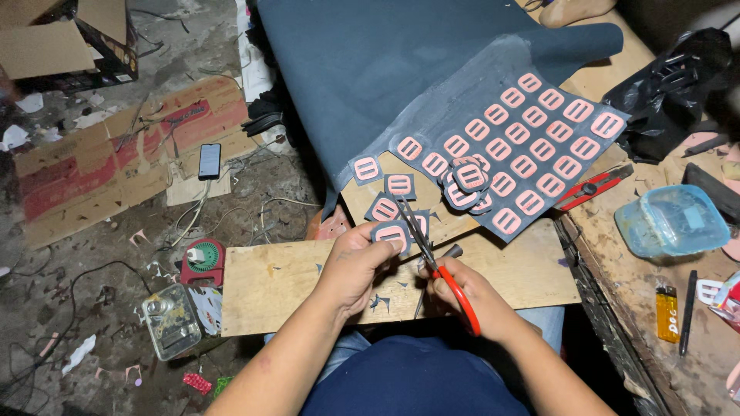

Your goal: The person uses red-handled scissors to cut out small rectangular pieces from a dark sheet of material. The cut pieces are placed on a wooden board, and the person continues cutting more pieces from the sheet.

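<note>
from my feed i see two bare forearms with no sleeves reaching the wrists, a left hand [356, 266] and right hand [470, 296] without gloves, rings or watch. below them, a dark navy blue cloth shirt [412, 381] (plain, unmarked) and pale blue denim jeans [543, 320].

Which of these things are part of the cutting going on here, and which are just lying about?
In use:
left hand
right hand
scissors
cut patch
dark sheet with pink shapes
board

Lying about:
phone
red cutter
plastic tub
lighter
black bag
cardboard
</note>
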Tool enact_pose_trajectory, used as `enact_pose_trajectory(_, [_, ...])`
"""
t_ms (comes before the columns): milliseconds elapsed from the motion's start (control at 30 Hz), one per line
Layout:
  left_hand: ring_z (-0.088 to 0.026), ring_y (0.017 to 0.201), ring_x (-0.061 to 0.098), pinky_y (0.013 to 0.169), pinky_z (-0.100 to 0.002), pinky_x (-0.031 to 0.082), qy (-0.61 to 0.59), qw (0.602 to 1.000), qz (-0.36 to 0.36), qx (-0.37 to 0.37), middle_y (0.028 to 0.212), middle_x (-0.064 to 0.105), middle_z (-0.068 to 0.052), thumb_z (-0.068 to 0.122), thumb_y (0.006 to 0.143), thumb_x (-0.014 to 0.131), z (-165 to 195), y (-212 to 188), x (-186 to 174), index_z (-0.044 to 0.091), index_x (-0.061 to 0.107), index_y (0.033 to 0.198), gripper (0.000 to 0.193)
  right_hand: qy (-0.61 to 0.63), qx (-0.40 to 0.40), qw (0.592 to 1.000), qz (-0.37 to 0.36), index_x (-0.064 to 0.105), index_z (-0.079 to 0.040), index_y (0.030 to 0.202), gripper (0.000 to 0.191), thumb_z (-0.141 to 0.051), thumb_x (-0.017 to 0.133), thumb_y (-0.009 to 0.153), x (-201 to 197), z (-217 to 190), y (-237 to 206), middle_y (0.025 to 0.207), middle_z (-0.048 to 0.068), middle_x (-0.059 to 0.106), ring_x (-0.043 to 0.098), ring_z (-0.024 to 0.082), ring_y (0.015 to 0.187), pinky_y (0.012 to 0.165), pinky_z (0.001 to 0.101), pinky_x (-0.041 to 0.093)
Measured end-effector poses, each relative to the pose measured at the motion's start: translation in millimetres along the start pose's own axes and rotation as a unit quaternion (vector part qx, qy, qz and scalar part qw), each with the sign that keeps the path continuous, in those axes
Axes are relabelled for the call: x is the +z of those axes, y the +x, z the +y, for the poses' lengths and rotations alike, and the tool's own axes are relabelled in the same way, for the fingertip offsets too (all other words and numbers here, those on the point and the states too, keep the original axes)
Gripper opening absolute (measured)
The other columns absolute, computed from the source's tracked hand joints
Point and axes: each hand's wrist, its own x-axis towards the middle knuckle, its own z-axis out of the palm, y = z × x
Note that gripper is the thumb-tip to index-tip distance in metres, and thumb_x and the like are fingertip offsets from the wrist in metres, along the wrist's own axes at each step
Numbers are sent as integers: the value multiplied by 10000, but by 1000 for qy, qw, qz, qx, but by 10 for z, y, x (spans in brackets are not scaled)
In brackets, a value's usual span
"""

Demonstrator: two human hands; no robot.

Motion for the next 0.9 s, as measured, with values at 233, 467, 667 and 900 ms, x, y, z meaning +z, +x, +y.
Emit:
enact_pose_trajectory(233, [-127,876,690,828,-261,547,8,1000,3,-8,999,751,-82,-55,876,638,23,1,64,-56,694,1149,278,-37,31,999,7,635,-50,1201,400,-353,617,941,10,-54,20,901,13,645,587,107,825,755,263,495])
enact_pose_trajectory(467, [-71,669,529,592,-226,401,6,999,14,-41,891,714,-32,-9,879,625,10,-4,1,-13,718,1017,166,46,80,996,4,686,-29,1093,303,-267,611,921,-37,13,-15,695,-33,539,491,76,556,515,239,428])
enact_pose_trajectory(667, [-66,662,514,581,-231,381,-6,998,22,-54,845,684,1,19,856,625,-21,32,-74,19,709,947,124,27,106,994,17,694,-57,1044,291,-312,662,906,-74,39,-46,685,-23,595,507,77,479,450,235,413])
enact_pose_trajectory(900, [-75,642,578,577,-228,455,60,997,46,-18,814,688,1,-19,826,627,46,34,-86,77,649,1029,226,28,139,989,41,677,-27,1044,308,-311,668,924,-100,92,-59,686,-14,603,496,98,476,440,264,406])
